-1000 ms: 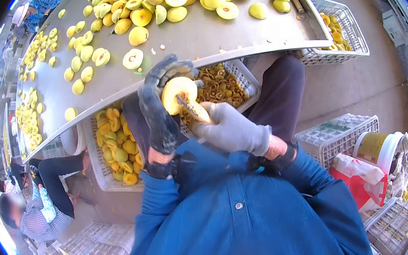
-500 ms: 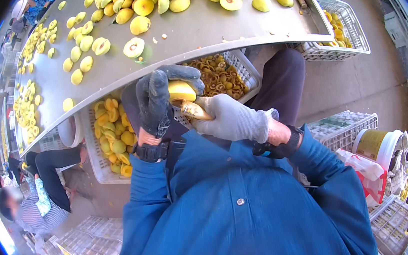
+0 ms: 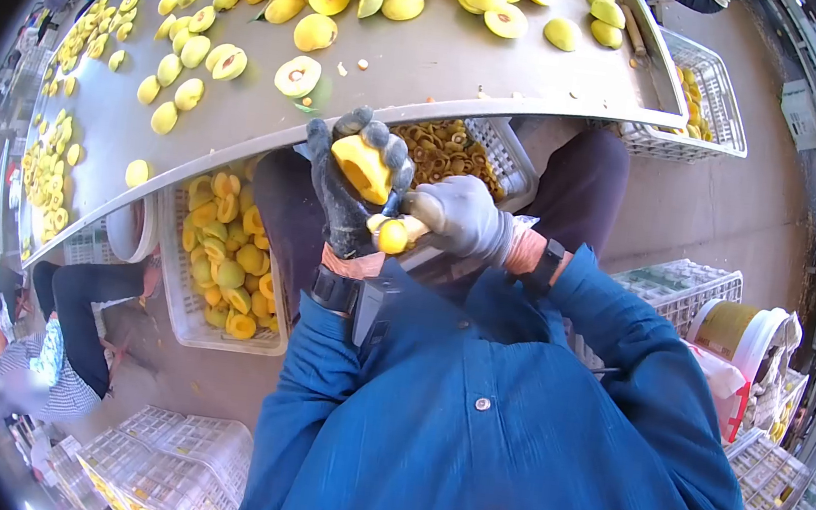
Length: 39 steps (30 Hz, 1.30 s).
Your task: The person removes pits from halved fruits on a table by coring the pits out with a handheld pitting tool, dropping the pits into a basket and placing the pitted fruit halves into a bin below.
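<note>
My left hand (image 3: 341,202), in a dark rubber-coated glove, is turned palm up with its fingers curled round a yellow peach half (image 3: 361,168). A hollow shows in the fruit's cut face. Just to its right, my right hand (image 3: 463,217), in a light grey glove, is closed on a short wooden-handled tool (image 3: 415,229). A round yellow piece (image 3: 393,237) sits at the tool's left end, apart from the peach half. The tool's working tip is hidden. Below the hands lies a crate of brown-yellow pit scraps (image 3: 445,153).
A metal table (image 3: 419,70) carries many peach halves (image 3: 314,33). A white crate of hollowed halves (image 3: 223,335) stands left of my legs, another crate (image 3: 723,100) at right. A bucket (image 3: 746,334) and stacked crates (image 3: 168,459) stand nearby. A seated person (image 3: 63,372) is at left.
The left hand has opened upward, turning the peach half's hollow into view. The right hand has drawn the tool slightly away, with a yellow piece now at its end. The camera view has shifted.
</note>
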Motion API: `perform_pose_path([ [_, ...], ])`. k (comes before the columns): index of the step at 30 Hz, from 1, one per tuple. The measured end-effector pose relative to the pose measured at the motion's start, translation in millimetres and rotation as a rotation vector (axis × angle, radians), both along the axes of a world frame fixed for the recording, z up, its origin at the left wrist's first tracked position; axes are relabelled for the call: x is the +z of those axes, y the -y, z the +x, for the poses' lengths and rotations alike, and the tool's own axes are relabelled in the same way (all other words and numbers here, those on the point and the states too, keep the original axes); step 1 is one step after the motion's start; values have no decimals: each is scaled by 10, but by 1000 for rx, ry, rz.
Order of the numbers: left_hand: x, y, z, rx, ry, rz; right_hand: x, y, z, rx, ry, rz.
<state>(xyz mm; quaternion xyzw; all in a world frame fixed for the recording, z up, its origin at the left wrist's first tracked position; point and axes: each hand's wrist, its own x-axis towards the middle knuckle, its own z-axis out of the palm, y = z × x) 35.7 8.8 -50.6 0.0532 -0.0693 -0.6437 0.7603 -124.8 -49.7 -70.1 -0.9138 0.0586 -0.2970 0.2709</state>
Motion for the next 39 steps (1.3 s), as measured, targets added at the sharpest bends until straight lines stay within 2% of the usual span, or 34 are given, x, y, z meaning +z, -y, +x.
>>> perform_pose_path([
  [2, -72, -19, 58, 58, -102, 68, -135, 57, 5, -64, -19, 57],
  [3, -74, -60, 95, 167, 15, 161, -262, 81, -5, -119, -43, 129],
  [5, -2, -137, 128, 360, 184, 284, -564, 219, -107, -355, -765, 108],
  [7, 137, -286, 182, 417, 331, 376, -1291, 425, -418, -219, -990, 22],
  [9, 154, -514, 371, 504, 424, 423, -893, 309, -310, -501, -966, 202],
  [13, -95, -1100, 949, 845, 746, 737, -1206, 313, -490, -211, -948, 190],
  [14, -182, -1275, 1108, 963, 928, 886, -878, 265, -383, -258, -936, 230],
  [16, -189, -1403, 1306, 1132, 1394, 1148, -692, 211, -281, -328, -847, 297],
  [17, -151, -1337, 1361, 1164, 1599, 1116, -702, 195, -270, -317, -816, 289],
  [20, 92, -682, 1426, 1087, 2097, 777, -893, 112, -298, -244, -738, 243],
  [22, 24, -125, 1544, 989, 2412, 537, -745, 32, -337, -233, -788, 254],
  [23, -54, 122, 1580, 875, 2436, 550, -701, -1, -372, -225, -821, 264],
  [25, -106, 521, 1554, 431, 2537, 732, -640, -67, -443, -247, -810, 337],
  [27, -331, 735, 1640, 195, 2701, 697, -586, -94, -530, -274, -810, 372],
  [28, -350, 767, 1659, 290, 2694, 593, -488, -92, -531, -279, -811, 400],
  [31, -243, 726, 1613, 321, 2495, 375, -213, -10, -421, -349, -684, 472],
  [33, 2, 580, 1314, 343, 2430, 178, 9, 79, -205, -469, -365, 662],
  [35, 255, 445, 952, 342, 2378, -18, 240, 217, 35, -433, -31, 1004],
  [38, 507, 217, 569, 245, 2299, -226, 542, 313, 258, -432, 95, 1119],
  [39, 510, 155, 476, 235, 2120, -113, 535, 282, 259, -403, 93, 1240],
])
